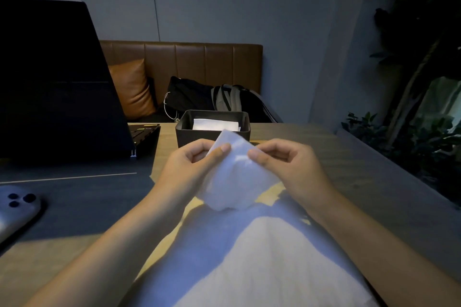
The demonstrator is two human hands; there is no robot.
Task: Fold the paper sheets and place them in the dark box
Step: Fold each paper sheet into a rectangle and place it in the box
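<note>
Above the table, my left hand point(192, 164) and right hand point(284, 164) each pinch a top corner of one sheet point(232, 172), so it hangs flat to fold. Just past it, the box point(185, 133) waits, open.

We list: white paper sheet point(234, 174); dark charcoal box point(212, 129) holding white folded paper point(215, 124); light wood-grain table point(311, 147); tan-brown leather sofa point(199, 62) with vertical stitched panels; orange-brown cushion point(132, 87); black laptop point(55, 82); silver-grey phone point(17, 209); black bag point(189, 95).
</note>
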